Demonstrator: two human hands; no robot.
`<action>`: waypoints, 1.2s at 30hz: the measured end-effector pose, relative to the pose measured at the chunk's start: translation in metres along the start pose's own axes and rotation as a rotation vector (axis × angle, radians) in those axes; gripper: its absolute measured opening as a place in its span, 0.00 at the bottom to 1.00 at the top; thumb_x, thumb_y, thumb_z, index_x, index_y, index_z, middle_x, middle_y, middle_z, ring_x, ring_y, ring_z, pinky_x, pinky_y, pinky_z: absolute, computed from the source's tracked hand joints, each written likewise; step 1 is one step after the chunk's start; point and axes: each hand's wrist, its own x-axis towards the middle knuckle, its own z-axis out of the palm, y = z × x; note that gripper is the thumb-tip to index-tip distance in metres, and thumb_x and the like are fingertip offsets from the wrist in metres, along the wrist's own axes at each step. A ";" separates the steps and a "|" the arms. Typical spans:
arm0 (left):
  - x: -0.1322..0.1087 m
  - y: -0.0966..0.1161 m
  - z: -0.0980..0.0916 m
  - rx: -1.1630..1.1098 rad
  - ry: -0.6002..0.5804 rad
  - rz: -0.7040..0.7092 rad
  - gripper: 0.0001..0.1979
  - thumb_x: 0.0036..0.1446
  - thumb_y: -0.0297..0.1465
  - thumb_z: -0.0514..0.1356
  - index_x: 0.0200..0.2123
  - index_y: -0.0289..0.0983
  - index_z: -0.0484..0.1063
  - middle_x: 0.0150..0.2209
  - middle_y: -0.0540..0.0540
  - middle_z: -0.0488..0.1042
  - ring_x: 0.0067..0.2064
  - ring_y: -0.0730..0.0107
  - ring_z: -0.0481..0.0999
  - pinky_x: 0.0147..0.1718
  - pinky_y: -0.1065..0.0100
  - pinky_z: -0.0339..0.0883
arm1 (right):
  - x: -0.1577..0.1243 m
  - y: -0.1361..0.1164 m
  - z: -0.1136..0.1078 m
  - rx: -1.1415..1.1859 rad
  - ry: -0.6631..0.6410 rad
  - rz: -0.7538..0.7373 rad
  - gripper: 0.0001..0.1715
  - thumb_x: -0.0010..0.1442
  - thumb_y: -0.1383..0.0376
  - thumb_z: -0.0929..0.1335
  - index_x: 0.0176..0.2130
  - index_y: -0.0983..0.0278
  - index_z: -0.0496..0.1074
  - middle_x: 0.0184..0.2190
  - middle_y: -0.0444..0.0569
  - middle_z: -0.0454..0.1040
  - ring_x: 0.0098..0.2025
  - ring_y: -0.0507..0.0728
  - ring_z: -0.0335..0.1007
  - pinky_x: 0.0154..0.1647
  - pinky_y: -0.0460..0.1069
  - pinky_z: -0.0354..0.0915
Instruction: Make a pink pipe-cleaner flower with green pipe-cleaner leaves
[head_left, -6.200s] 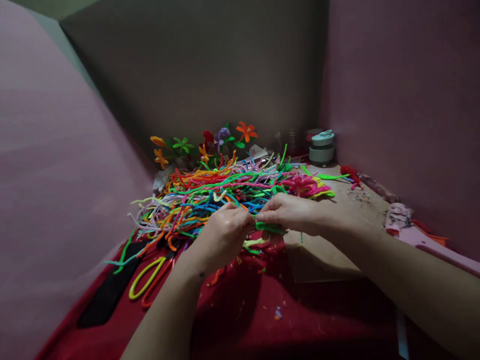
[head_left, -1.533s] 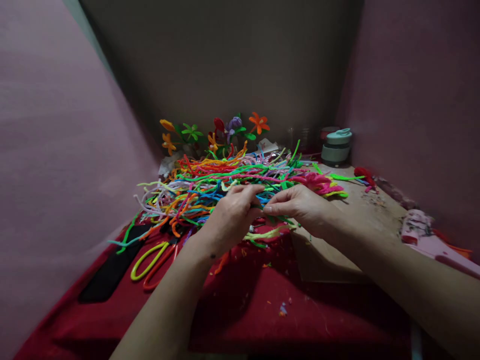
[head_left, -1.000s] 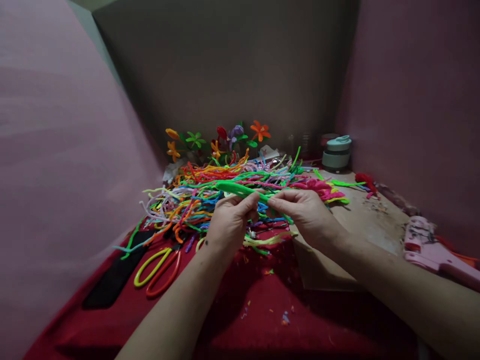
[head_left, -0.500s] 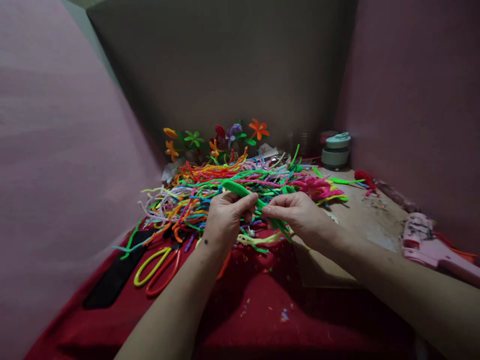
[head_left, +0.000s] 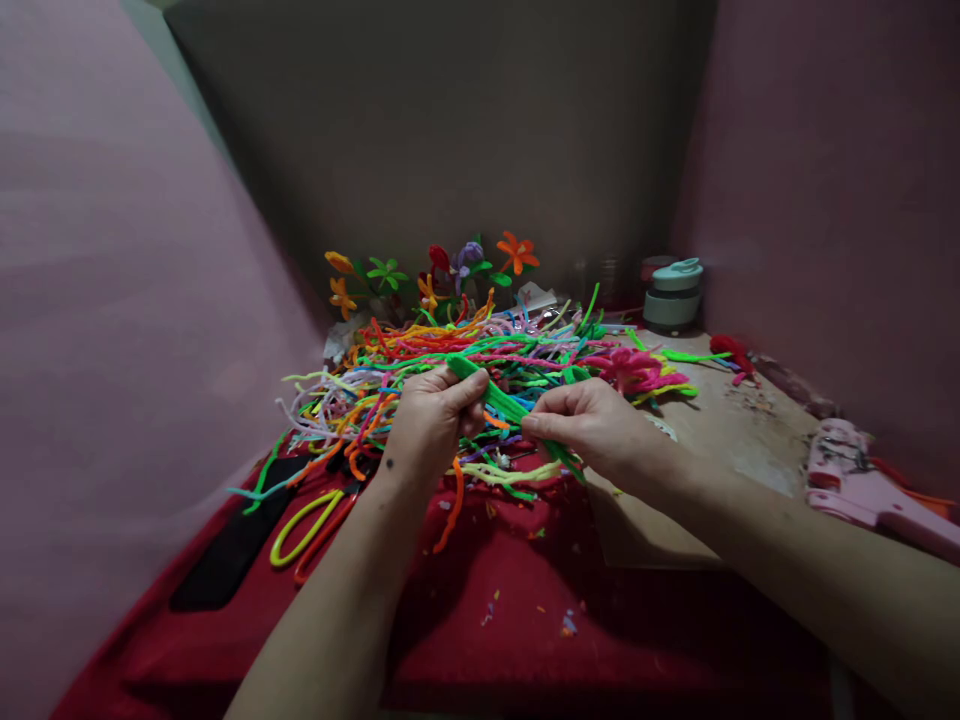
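Note:
A green fuzzy strip, made of pipe cleaners, stretches between my two hands. My left hand pinches its upper left end between thumb and fingers. My right hand grips it farther down to the right, with green ends hanging below the fingers. Behind and beneath both hands spreads a heap of many-coloured pipe cleaners. Pink fuzzy petals lie just beyond my right hand.
Fuzzy flowers stand at the back. A lidded cup is at the back right, a pink glue gun at the right edge. Scissors with yellow and red handles lie beside a black flat object on the red cloth.
My left hand has moved left, away from my right hand, and more of the green strip shows between them. My right hand has hardly moved.

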 end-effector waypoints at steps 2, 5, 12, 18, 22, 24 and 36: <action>-0.001 0.002 0.001 0.067 0.056 0.031 0.14 0.47 0.31 0.62 0.16 0.34 0.61 0.12 0.55 0.60 0.14 0.82 0.55 0.14 0.75 0.48 | 0.000 0.000 0.000 -0.012 0.011 -0.022 0.14 0.49 0.64 0.66 0.16 0.67 0.67 0.13 0.42 0.64 0.17 0.46 0.55 0.19 0.44 0.51; -0.002 0.003 0.003 0.159 0.122 0.047 0.13 0.46 0.30 0.62 0.17 0.34 0.62 0.12 0.56 0.59 0.14 0.83 0.55 0.14 0.76 0.46 | 0.000 0.001 0.001 -0.008 0.009 -0.020 0.13 0.49 0.64 0.66 0.17 0.67 0.68 0.14 0.42 0.63 0.18 0.47 0.55 0.19 0.44 0.51; 0.004 -0.002 -0.007 0.094 -0.011 0.075 0.12 0.50 0.33 0.60 0.20 0.34 0.63 0.15 0.54 0.61 0.16 0.82 0.58 0.16 0.76 0.51 | 0.001 0.005 0.000 -0.045 0.002 0.016 0.12 0.48 0.63 0.66 0.18 0.67 0.68 0.14 0.42 0.63 0.18 0.47 0.54 0.19 0.44 0.51; 0.006 0.003 -0.014 -0.069 -0.017 0.020 0.14 0.49 0.29 0.60 0.17 0.34 0.59 0.12 0.56 0.56 0.13 0.83 0.53 0.15 0.75 0.49 | 0.001 0.003 0.001 -0.071 -0.031 -0.035 0.13 0.49 0.64 0.65 0.16 0.66 0.65 0.14 0.41 0.61 0.18 0.47 0.54 0.18 0.44 0.50; 0.007 0.003 -0.019 -0.074 -0.051 -0.021 0.14 0.49 0.29 0.60 0.16 0.34 0.59 0.12 0.56 0.55 0.13 0.83 0.52 0.14 0.75 0.49 | -0.001 0.001 0.002 -0.136 -0.028 -0.037 0.13 0.49 0.65 0.64 0.17 0.66 0.65 0.13 0.41 0.59 0.17 0.47 0.52 0.18 0.44 0.49; 0.009 0.000 -0.020 -0.029 -0.040 -0.011 0.13 0.49 0.30 0.60 0.17 0.34 0.61 0.12 0.55 0.57 0.13 0.83 0.53 0.13 0.75 0.49 | -0.001 0.001 0.001 -0.153 -0.025 -0.029 0.13 0.49 0.65 0.64 0.17 0.66 0.65 0.13 0.41 0.60 0.17 0.47 0.52 0.18 0.44 0.49; 0.009 -0.004 -0.013 -0.104 0.013 -0.068 0.11 0.46 0.32 0.62 0.21 0.35 0.63 0.13 0.57 0.56 0.13 0.83 0.51 0.12 0.77 0.47 | 0.003 0.006 0.001 -0.248 -0.040 -0.032 0.12 0.51 0.65 0.65 0.19 0.66 0.69 0.15 0.42 0.62 0.19 0.48 0.54 0.21 0.45 0.50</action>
